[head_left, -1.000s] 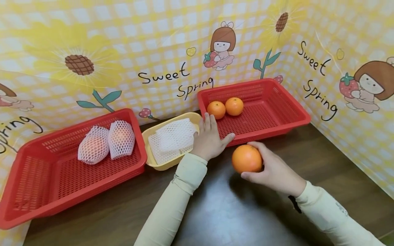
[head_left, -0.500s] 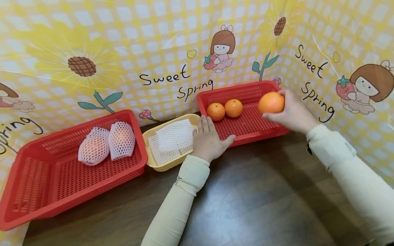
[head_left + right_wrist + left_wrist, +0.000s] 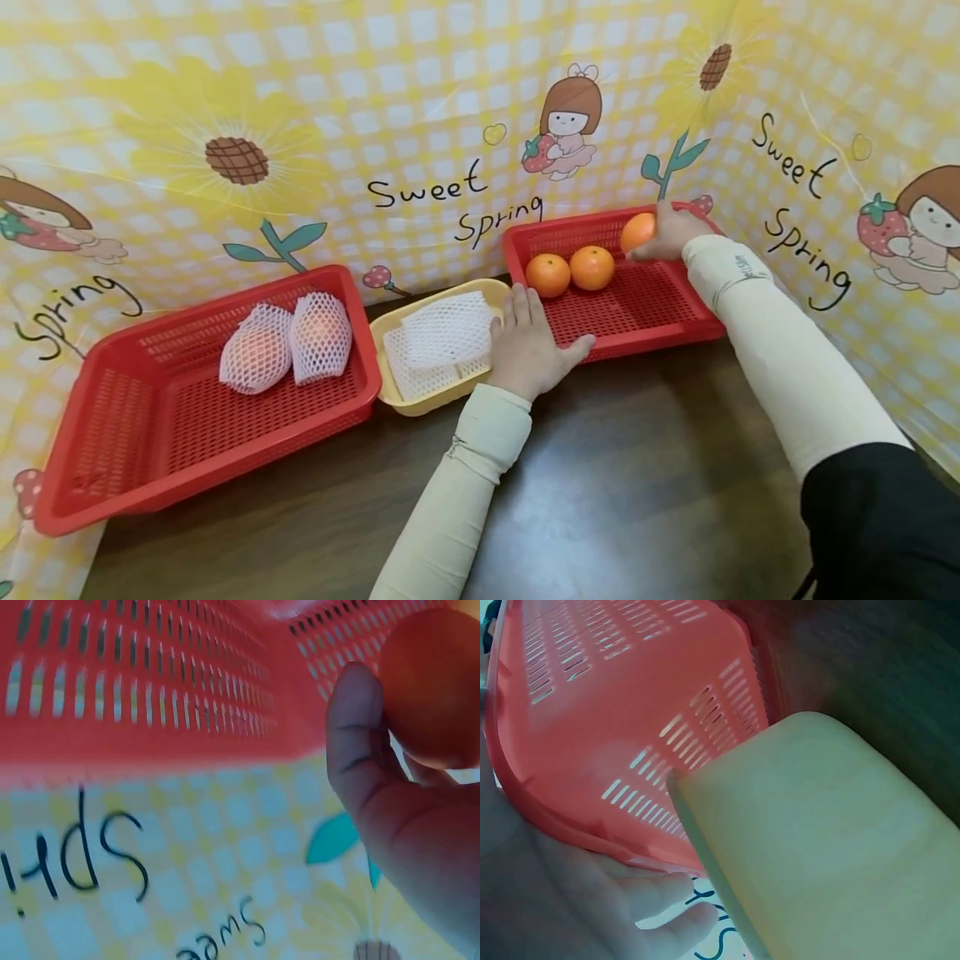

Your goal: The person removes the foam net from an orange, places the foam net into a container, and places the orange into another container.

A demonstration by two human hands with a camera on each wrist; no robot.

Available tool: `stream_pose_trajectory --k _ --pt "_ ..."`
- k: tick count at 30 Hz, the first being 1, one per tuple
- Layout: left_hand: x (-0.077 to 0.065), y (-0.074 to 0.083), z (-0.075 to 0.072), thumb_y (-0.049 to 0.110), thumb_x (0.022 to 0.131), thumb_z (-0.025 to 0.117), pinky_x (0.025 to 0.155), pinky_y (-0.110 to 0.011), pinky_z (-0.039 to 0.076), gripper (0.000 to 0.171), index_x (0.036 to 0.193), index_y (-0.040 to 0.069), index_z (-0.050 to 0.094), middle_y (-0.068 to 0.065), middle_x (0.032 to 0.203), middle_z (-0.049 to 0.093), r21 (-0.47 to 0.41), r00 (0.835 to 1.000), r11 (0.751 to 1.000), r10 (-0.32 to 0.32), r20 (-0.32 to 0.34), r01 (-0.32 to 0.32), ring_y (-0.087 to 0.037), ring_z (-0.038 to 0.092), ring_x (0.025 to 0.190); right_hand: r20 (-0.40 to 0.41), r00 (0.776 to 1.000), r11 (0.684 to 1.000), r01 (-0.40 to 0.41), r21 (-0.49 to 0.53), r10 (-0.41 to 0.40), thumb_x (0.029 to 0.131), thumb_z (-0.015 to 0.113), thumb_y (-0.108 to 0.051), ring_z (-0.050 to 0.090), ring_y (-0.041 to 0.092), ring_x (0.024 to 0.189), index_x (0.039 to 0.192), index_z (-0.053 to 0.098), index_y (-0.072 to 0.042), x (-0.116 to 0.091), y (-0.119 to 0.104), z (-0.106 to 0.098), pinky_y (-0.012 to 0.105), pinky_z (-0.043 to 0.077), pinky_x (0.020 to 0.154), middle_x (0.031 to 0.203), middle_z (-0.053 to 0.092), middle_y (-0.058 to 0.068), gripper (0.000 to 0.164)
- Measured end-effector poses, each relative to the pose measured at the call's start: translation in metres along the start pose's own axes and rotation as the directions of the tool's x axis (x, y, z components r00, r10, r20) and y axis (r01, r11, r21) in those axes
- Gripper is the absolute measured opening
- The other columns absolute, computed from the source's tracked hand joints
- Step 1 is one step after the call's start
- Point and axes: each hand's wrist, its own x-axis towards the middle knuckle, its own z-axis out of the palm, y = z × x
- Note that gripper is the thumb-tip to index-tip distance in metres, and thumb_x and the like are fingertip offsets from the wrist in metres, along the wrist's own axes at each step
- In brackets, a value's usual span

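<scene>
An orange is gripped by my right hand at the back right of the right red basket. In the right wrist view the thumb and fingers curve round the orange. Two more oranges, one beside the other, sit in that basket's left part. My left hand lies with straight fingers and thumb spread out, at the gap between this basket and a small yellow tray. White foam net sleeves lie in the tray.
On the left stands another red basket holding two fruits in foam nets, one next to the other. A yellow checked cloth rises behind and at the right. All stand on a dark wooden table.
My right hand has carried the orange from above the table in front up and back into the right basket. The left hand keeps its place by the tray, while the view shifts slightly.
</scene>
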Motion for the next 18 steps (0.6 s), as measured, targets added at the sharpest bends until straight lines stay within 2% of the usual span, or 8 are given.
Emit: stream_pose_trajectory --k 3,7,12,18 --pt "0.001 -0.001 0.002 0.079 0.089 0.046 0.116 -0.055 0.021 0.111 0.159 -0.002 0.018 -0.020 0.167 0.010 0.011 1.000 1.000 0.011 -0.012 -0.011 -0.036 0.014 0.152 0.060 0.997 0.999 -0.041 -0.001 0.041 0.086 0.074 -0.047 0.036 0.057 0.132 0.155 -0.006 0.010 0.015 0.005 0.014 0.065 0.029 0.108 0.146 0.031 0.043 0.120" --pt "0.001 0.000 0.002 0.079 0.089 0.047 0.117 -0.054 0.020 0.111 0.160 -0.001 0.018 -0.019 0.167 0.010 0.006 1.000 1.000 0.017 -0.008 -0.017 -0.035 0.014 0.152 0.069 0.996 0.998 -0.065 0.005 0.064 0.083 0.079 -0.045 0.040 0.056 0.129 0.155 -0.002 0.010 0.026 0.016 0.030 0.065 0.032 0.106 0.146 0.032 0.042 0.122" --pt "0.000 0.001 0.003 0.079 0.089 0.046 0.117 -0.054 0.020 0.111 0.160 0.000 0.018 -0.018 0.167 0.009 0.001 1.000 1.000 0.017 0.001 -0.017 -0.034 0.013 0.152 0.112 0.990 0.997 -0.080 -0.011 0.080 0.082 0.080 -0.046 0.041 0.055 0.129 0.157 -0.001 0.006 0.029 0.024 0.043 0.064 0.033 0.106 0.144 0.033 0.042 0.122" --pt "0.000 -0.002 0.001 0.080 0.089 0.045 0.116 -0.053 0.022 0.111 0.160 -0.001 0.019 -0.018 0.167 0.010 0.004 1.000 1.000 0.010 -0.015 -0.010 -0.034 0.016 0.151 0.140 0.987 0.996 -0.086 0.003 0.085 0.082 0.081 -0.047 0.044 0.056 0.124 0.155 -0.003 0.000 0.030 0.017 0.046 0.063 0.036 0.103 0.137 0.039 0.043 0.120"
